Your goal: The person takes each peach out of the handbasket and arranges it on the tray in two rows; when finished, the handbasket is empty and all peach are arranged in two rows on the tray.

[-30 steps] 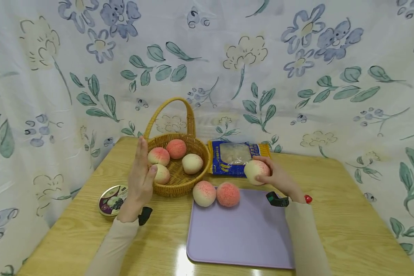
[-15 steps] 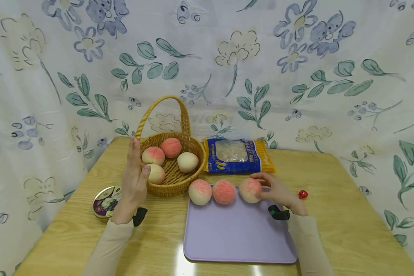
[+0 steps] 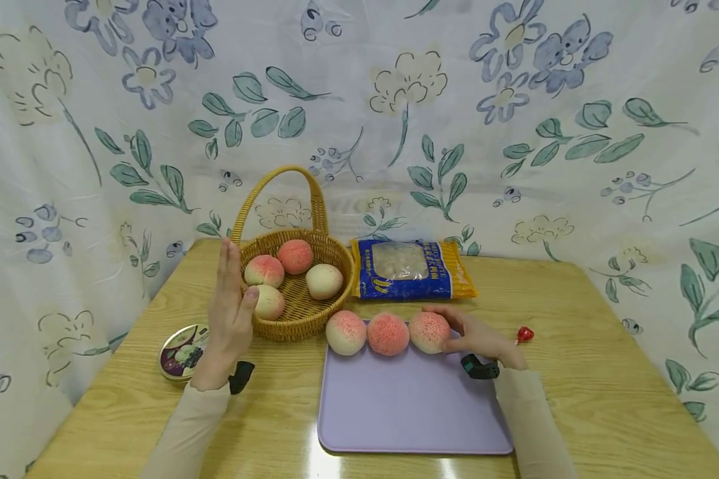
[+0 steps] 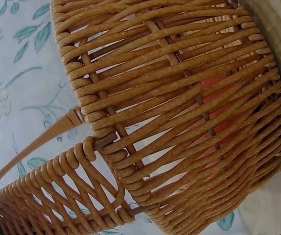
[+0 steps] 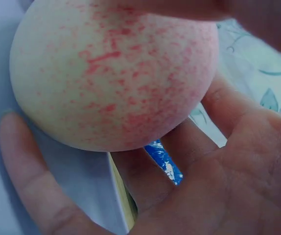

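With curled fingers and thumb, my right hand holds a pink-and-cream peach at the far edge of a lilac tray. Fingers wrap the speckled peach in the right wrist view. To its left, a red peach and a paler peach complete a row. My left hand stands upright, fingers straight, at the near left side of a wicker basket. Several peaches lie inside, one a cream peach. The left wrist view shows the basket's woven wall close up.
A blue-and-yellow food packet lies behind the tray. A round tin sits left of my left hand, partly hidden by it. A small red item lies right of my right wrist. Floral cloth hangs behind the wooden table.
My right hand has brought the peach from over the packet down and left to the tray's far edge, beside the red peach. The left hand stays by the basket; the head view has shifted slightly.
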### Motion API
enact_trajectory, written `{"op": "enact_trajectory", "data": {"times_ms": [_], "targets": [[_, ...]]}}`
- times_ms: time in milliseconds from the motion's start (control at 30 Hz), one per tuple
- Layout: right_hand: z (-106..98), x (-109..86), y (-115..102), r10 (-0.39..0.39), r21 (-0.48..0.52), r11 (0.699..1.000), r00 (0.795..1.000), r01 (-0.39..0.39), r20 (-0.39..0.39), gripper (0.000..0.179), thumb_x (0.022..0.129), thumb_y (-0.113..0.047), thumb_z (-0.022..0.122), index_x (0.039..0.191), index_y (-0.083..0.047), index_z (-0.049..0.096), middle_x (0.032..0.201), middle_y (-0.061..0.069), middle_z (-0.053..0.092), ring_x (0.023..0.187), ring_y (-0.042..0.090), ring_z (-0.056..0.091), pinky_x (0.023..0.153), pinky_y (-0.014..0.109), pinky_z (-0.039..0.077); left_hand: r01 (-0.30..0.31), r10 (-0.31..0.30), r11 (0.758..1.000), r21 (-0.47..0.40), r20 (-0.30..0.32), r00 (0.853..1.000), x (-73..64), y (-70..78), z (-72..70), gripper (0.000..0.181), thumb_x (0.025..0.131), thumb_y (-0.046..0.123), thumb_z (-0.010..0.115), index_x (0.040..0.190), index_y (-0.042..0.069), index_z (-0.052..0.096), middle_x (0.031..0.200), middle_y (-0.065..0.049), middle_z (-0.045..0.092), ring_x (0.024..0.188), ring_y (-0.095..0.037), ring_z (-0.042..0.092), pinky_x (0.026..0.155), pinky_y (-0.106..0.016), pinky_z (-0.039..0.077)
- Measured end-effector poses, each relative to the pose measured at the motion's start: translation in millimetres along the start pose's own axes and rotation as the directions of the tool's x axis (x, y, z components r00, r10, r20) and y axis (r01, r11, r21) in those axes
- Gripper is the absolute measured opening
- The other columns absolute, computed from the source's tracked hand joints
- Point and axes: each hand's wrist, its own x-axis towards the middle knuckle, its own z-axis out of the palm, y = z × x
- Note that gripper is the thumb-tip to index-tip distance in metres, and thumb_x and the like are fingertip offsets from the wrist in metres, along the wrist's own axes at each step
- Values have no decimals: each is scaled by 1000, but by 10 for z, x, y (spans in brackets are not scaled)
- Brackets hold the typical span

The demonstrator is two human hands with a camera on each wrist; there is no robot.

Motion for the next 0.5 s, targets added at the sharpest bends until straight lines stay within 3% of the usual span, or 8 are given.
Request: {"op": "enact_trajectory", "data": {"times_ms": [33, 100, 167, 267, 367, 467, 500], "targets": [[-1, 2, 1, -3, -2, 1000, 1000, 3, 6, 73, 84, -8, 71, 148, -1, 35, 153, 24, 35, 131, -6, 36, 105, 12, 29, 1, -1, 1000, 2, -2, 1000, -2, -2, -1, 59, 104, 46, 28, 158, 25, 12, 165, 2, 9, 152, -17, 11, 119, -31, 21], [-5, 4, -6, -12, -11, 1000, 1000, 12, 9, 73, 85, -8, 70, 148, -1, 34, 152, 24, 34, 134, -1, 37, 111, 24, 30, -2, 3, 1000, 11, -9, 1000, -4, -8, 2, 60, 104, 47, 27, 158, 25, 12, 165, 1, 10, 152, -17, 11, 115, -35, 27], [-11, -5, -26, -4, -26, 1000, 1000, 4, 8, 73, 85, -9, 70, 148, -1, 34, 152, 24, 35, 139, 15, 36, 113, 41, 32, -11, 11, 1000, 23, -16, 1000, -4, -12, 9, 60, 104, 50, 26, 158, 26, 12, 165, 1, 11, 152, -17, 12, 109, -42, 34], [-27, -29, -61, 8, -65, 998, 1000, -9, -2, 71, 87, -11, 70, 147, -1, 36, 150, 25, 37, 139, 41, 34, 108, 57, 35, -33, 34, 998, 45, -20, 999, -3, -17, 19, 62, 104, 51, 25, 158, 24, 11, 165, 1, 10, 152, -17, 12, 86, -46, 41], [-49, -62, -102, 9, -80, 997, 1000, -11, -17, 69, 87, -12, 70, 146, 4, 36, 149, 28, 38, 137, 50, 34, 103, 59, 39, -42, 43, 997, 66, -19, 999, -2, -21, 21, 62, 104, 49, 26, 158, 23, 10, 165, 1, 8, 151, -20, 15, 66, -37, 35], [-74, -95, -136, 2, -51, 999, 1000, -4, -24, 69, 88, -9, 69, 145, 8, 33, 149, 32, 34, 135, 54, 33, 102, 61, 39, -34, 36, 994, 104, -18, 999, -3, -28, 14, 61, 105, 44, 31, 158, 24, 9, 165, -2, 9, 132, -24, 43, 55, -29, 26], [-82, -102, -148, 6, -42, 999, 1000, -7, -30, 70, 88, -9, 69, 145, 9, 33, 150, 32, 33, 135, 54, 34, 103, 62, 38, -29, 31, 993, 116, -18, 999, -4, -31, 12, 60, 105, 42, 31, 158, 26, 8, 165, -3, 9, 125, -26, 45, 54, -28, 25]]}}
